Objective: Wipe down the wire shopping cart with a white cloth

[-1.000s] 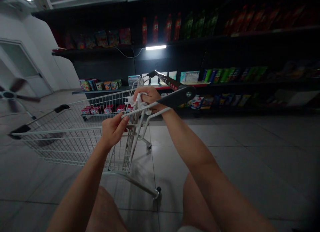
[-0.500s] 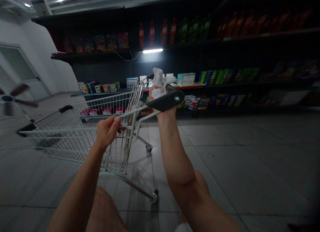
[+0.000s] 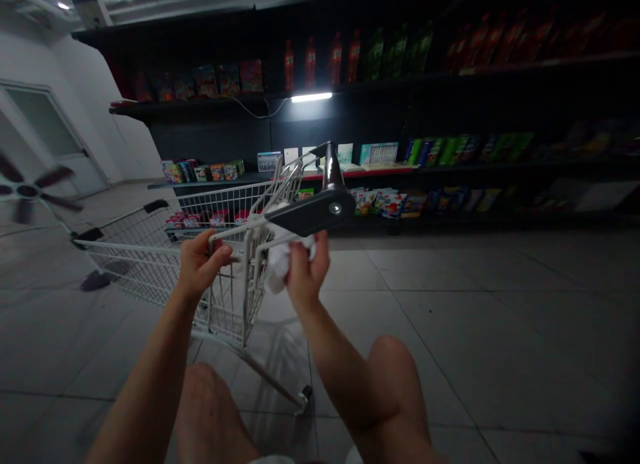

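- Right hand (image 3: 309, 267) and its crumpled white wad (image 3: 277, 269) have dropped since half a second ago, from above the black bracket (image 3: 307, 212) to just below it
- Two bare knees, left knee (image 3: 207, 401) and right knee (image 3: 397, 374), sit nearest the camera, below the forearms
- Right fingers are bent and clamped on the wad, which bulges out to the left of them – cloth or tissue, I cannot tell; some fingertips are hidden
- Left hand (image 3: 200, 264) is wrapped around the end of the pale side bar (image 3: 234, 231), thumb along the near side
- Shopping cart (image 3: 246, 277), wire-sided, stands with its basket stretching away to the left; a caster (image 3: 304, 394) rests on the tiled floor (image 3: 450, 331)
- Dark handle bar (image 3: 331, 167) runs from the bracket toward the shelves
- Black shelving (image 3: 210, 131) behind carries packets, boxes, red bottles (image 3: 335, 57) and green bottles (image 3: 395, 53), with a lit tube (image 3: 311, 97) under its upper shelf
- Fan (image 3: 27, 191) and door (image 3: 53, 134) at far left
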Tool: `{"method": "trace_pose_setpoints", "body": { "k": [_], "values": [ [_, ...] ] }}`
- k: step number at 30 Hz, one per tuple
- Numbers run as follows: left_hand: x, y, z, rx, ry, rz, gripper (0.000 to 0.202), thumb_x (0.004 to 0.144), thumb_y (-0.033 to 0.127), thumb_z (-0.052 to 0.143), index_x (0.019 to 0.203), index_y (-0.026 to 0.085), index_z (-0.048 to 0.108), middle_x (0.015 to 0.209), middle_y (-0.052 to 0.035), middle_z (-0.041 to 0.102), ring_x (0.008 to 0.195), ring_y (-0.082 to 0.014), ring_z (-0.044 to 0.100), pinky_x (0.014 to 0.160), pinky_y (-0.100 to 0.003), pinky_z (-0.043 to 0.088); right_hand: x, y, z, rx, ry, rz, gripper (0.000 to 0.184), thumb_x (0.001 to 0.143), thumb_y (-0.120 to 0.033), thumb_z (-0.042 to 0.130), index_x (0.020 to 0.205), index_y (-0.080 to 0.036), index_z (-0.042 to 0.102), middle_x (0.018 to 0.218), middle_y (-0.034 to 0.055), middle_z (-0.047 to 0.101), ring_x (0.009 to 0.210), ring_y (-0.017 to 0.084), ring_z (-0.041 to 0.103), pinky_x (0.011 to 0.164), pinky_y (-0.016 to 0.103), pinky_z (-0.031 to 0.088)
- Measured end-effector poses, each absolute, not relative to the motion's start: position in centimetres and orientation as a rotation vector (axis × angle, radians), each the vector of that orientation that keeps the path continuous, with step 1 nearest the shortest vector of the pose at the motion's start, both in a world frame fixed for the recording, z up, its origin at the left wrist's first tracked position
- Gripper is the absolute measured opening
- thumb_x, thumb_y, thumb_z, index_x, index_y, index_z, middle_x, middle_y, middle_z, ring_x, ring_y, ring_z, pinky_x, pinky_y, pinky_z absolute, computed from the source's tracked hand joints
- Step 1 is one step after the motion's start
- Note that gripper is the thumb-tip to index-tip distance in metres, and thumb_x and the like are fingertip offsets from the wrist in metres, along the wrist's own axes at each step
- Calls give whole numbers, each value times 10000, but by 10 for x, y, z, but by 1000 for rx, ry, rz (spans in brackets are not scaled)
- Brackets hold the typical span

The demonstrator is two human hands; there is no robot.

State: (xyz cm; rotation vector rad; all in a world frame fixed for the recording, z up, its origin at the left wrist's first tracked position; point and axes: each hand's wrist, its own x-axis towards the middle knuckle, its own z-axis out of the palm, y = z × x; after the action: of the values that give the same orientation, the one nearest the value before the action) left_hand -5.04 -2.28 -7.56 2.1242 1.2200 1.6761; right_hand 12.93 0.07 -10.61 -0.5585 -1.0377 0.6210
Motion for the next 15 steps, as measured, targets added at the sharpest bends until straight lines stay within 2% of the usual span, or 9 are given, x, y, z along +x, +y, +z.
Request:
{"method": "trace_pose_setpoints", "body": {
  "k": [2,5,8,10,12,15],
  "values": [
    [-51,-21,-77,2102,1281,1712,397,809,544,601,662,203,461,519,61,464,457,-95,512,468,-219,487,99,-1,-143,-561,-1204,510,241,864,-342,408,1012,-238,567,1084,85,573,1076,218,550,977,375,447],
    [-49,-20,-80,2174,1409,1688,327,871,525,522,792,211,473,624,40,533,535,-107,546,543,-240,515,65,-1,-206,-581,-1275,645,249,871,-282,375,1041,-209,541,1063,90,582,1039,203,560,957,361,454],
    [-43,-28,-83,2368,1547,1951,325,863,510,527,974,206,495,907,-51,613,838,-184,616,755,-343,539,63,5,-244,-652,-1352,754,198,806,-218,442,961,-189,560,999,82,579,981,201,558,917,354,461],
    [-35,-39,-86,2423,1573,2380,322,840,468,562,1016,205,504,1028,-89,585,998,-230,580,873,-410,501,80,9,-235,-671,-1339,704,183,788,-213,462,929,-190,575,1033,88,558,1022,211,541,941,369,448],
    [-24,-50,-89,2494,1498,2542,234,867,384,530,1025,211,527,1019,-86,596,1008,-236,579,899,-419,481,102,9,-201,-651,-1242,590,190,810,-251,471,964,-209,575,1102,88,530,1102,220,508,1004,399,415],
    [-7,-60,-90,2640,1543,2082,296,938,321,393,1167,205,541,1095,-103,644,1063,-242,597,941,-415,466,120,1,-139,-556,-1144,496,184,840,-302,454,983,-238,551,1154,84,502,1154,232,482,1052,433,380]
  ]
}}
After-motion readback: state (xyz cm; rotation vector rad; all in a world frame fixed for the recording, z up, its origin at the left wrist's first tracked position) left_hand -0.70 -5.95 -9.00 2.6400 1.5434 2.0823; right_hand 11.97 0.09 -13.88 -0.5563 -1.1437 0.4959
